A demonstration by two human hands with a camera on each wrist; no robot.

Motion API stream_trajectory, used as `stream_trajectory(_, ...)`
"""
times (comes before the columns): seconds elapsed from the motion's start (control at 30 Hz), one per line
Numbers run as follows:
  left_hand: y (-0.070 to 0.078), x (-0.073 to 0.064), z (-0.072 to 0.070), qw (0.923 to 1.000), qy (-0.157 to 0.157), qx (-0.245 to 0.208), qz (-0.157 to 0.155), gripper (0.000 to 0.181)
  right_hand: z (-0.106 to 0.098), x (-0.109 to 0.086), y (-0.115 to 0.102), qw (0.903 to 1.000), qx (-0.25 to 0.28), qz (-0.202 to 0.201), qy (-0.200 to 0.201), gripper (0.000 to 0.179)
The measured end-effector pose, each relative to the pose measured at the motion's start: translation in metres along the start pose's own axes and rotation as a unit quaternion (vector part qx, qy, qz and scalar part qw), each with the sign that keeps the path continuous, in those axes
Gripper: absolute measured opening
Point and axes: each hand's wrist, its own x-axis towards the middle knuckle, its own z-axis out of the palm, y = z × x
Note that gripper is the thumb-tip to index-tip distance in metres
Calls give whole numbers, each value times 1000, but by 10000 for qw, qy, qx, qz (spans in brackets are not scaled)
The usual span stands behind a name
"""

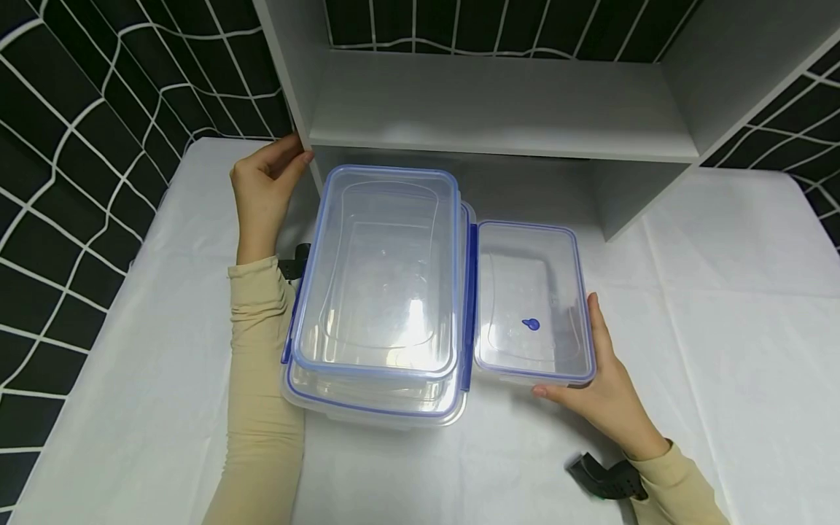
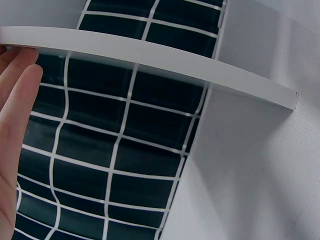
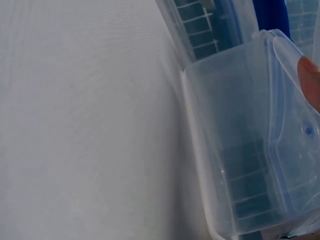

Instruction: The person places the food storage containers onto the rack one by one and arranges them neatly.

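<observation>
My left hand (image 1: pixel 265 193) touches the front edge of the left side panel (image 2: pixel 150 52) of a white shelf unit, its thumb and fingertips against the panel's outer side. A small clear food storage container (image 1: pixel 531 292) with a blue-rimmed lid and a small blue valve is gripped at its near right corner by my right hand (image 1: pixel 607 386); the thumb lies along the near side, the fingers along the right. Directly left of it stand stacked larger clear containers: the upper one (image 1: pixel 380 270) has a light blue rim, the lower one (image 1: pixel 374 399) dark blue side clips.
The shelf unit has a horizontal board (image 1: pixel 499 109) above and an open bay behind the containers. A white cloth (image 1: pixel 735 306) covers the table. Black cloth with white grid lines (image 1: pixel 72 182) hangs at the left, back and right.
</observation>
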Motion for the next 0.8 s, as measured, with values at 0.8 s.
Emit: stream_trajectory(0.8, 1, 0, 0, 9999, -22, -74, -65, 27, 2, -2, -5, 9999, 82, -8, 120, 127)
